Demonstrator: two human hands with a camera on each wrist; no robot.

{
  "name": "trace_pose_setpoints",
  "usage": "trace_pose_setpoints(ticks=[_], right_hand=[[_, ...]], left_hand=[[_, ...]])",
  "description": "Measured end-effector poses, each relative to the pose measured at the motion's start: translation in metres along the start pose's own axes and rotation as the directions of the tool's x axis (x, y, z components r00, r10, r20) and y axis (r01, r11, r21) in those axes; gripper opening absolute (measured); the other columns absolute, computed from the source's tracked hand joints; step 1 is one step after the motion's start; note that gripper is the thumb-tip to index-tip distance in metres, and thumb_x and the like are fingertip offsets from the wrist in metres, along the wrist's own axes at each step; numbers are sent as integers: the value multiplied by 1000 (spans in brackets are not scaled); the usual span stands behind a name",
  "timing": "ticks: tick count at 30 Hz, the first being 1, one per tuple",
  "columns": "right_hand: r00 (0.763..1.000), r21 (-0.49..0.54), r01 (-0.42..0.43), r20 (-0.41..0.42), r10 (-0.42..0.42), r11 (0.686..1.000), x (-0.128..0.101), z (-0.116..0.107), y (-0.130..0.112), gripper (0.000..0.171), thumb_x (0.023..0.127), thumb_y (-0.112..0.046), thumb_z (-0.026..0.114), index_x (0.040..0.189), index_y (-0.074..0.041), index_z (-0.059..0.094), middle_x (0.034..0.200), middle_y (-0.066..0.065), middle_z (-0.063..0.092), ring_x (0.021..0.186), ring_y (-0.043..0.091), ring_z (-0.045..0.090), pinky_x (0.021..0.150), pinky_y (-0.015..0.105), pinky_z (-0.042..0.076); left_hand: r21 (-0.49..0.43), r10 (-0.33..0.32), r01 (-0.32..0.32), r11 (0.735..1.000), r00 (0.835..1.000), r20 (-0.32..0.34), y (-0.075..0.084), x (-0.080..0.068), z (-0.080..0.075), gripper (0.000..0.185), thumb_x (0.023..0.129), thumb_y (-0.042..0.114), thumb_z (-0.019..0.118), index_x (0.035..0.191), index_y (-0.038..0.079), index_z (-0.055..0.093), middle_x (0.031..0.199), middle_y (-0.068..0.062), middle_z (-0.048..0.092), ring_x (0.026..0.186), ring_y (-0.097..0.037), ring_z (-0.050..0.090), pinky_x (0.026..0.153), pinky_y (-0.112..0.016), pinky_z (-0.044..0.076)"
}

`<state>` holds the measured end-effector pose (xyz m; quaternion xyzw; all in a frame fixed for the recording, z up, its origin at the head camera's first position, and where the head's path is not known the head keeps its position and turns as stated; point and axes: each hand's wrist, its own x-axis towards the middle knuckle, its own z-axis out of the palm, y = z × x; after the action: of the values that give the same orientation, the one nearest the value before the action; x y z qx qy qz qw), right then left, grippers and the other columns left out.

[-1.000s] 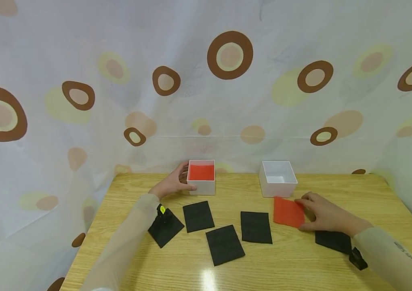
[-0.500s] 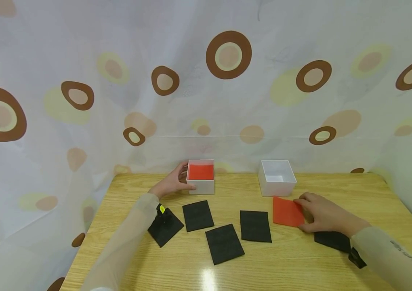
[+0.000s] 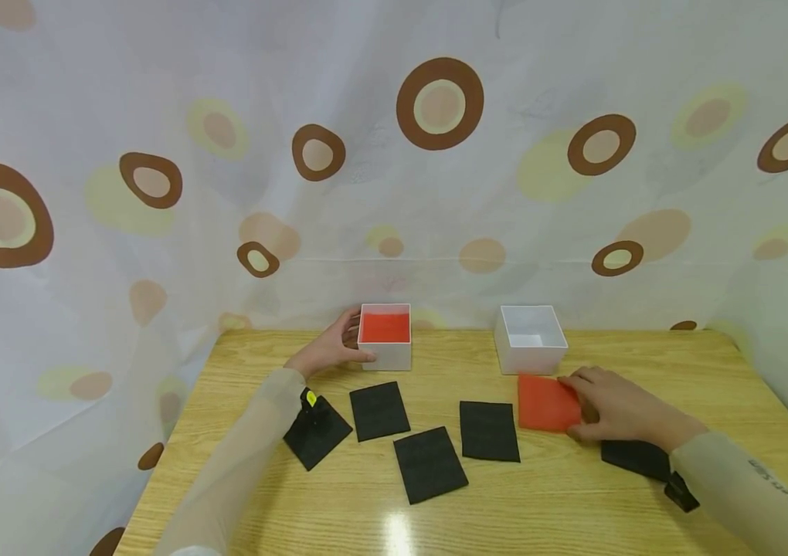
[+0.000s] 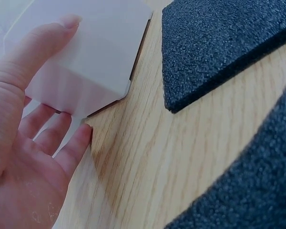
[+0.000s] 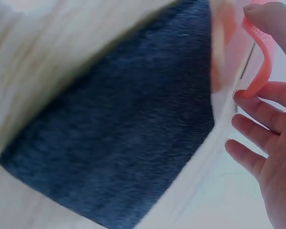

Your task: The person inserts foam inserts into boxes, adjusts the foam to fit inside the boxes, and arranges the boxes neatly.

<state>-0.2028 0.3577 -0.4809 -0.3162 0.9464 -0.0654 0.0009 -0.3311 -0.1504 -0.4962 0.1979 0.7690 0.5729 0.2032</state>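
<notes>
My left hand (image 3: 327, 347) holds the left white box (image 3: 392, 357) by its side. In the left wrist view the thumb (image 4: 52, 40) lies along one wall and the other fingers reach round the corner. A red sheet (image 3: 385, 328) shows inside that box. My right hand (image 3: 626, 409) pinches the right edge of a red foam square (image 3: 543, 405), in front of the right white box (image 3: 531, 361). In the right wrist view this red square (image 5: 264, 69) bends between thumb and fingertips. A black foam square (image 3: 636, 457) lies partly hidden under the right wrist.
Several more black foam squares lie flat on the wooden table (image 3: 338, 517): one (image 3: 317, 439) by the left wrist, others (image 3: 380, 411) nearer the middle. No sheet shows inside the right box. A patterned curtain (image 3: 436, 201) hangs behind the table's back edge.
The red foam square has shifted slightly left, along with my right fingertips. My left hand and both boxes stay where they were.
</notes>
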Motion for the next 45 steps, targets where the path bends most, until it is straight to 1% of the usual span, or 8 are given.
trace_pose_setpoints(ticks=[4, 12, 17, 22, 29, 33, 40, 45], right_hand=[[1000, 4, 1, -7, -1, 1000, 2, -6, -3, 76, 81, -52, 84, 132, 1, 65, 120, 8, 66, 107, 28, 63, 94, 51, 55], [1000, 35, 13, 9, -13, 999, 5, -19, -17, 71, 83, -44, 85, 135, 1, 64, 126, 11, 66, 113, 32, 64, 97, 54, 54], [999, 8, 43, -28, -43, 999, 9, -27, -26, 70, 82, -41, 87, 134, 1, 64, 127, 12, 67, 113, 34, 65, 96, 54, 55], [990, -5, 116, -81, -116, 993, 16, -37, -33, 69, 81, -38, 89, 132, 1, 65, 127, 13, 67, 111, 34, 66, 91, 53, 56], [983, 15, 153, -107, -151, 988, 33, -47, -41, 79, 82, -35, 90, 149, -12, 55, 133, 4, 67, 113, 27, 66, 92, 50, 57], [984, 9, 156, -87, -154, 988, 44, -52, -46, 73, 84, -38, 87, 144, -8, 59, 125, 2, 69, 109, 24, 66, 91, 47, 57], [984, -1, 166, -65, -166, 986, 64, -54, -53, 63, 86, -41, 84, 132, -1, 66, 122, 5, 69, 110, 27, 66, 93, 47, 57], [984, -8, 174, -46, -174, 985, 76, -56, -62, 62, 88, -41, 83, 133, -1, 65, 123, 6, 68, 109, 27, 66, 93, 46, 56]], left_hand=[[7, 5, -5, 1000, 1000, 0, 1, 0, -1, 103, 89, 9, 84, 165, 20, 15, 165, -7, 34, 150, -31, 38, 119, -48, 39], [16, 6, -6, 1000, 1000, -3, 0, 2, -1, 104, 88, 10, 85, 165, 19, 16, 165, -8, 34, 150, -31, 38, 118, -47, 38], [20, 8, -8, 1000, 1000, -10, -1, 1, -1, 103, 88, 12, 86, 165, 18, 17, 165, -8, 34, 151, -32, 37, 119, -47, 38], [14, 12, -12, 1000, 1000, -6, 0, 0, 0, 103, 88, 10, 85, 165, 17, 16, 165, -8, 35, 150, -32, 38, 118, -47, 38], [13, 17, -17, 1000, 1000, -1, 0, 0, -1, 102, 88, 11, 85, 165, 17, 17, 165, -8, 35, 150, -31, 38, 119, -47, 37], [14, 11, -12, 1000, 1000, 2, -1, 1, -1, 104, 88, 12, 86, 165, 19, 17, 165, -7, 35, 150, -30, 38, 119, -46, 38], [26, 7, -6, 1000, 1000, -10, 0, 1, -1, 103, 88, 10, 85, 165, 17, 18, 164, -8, 36, 150, -31, 39, 118, -47, 39], [29, 2, -1, 1000, 1000, -15, 1, 0, 0, 102, 88, 10, 85, 165, 16, 18, 165, -9, 35, 150, -32, 38, 118, -48, 39]])
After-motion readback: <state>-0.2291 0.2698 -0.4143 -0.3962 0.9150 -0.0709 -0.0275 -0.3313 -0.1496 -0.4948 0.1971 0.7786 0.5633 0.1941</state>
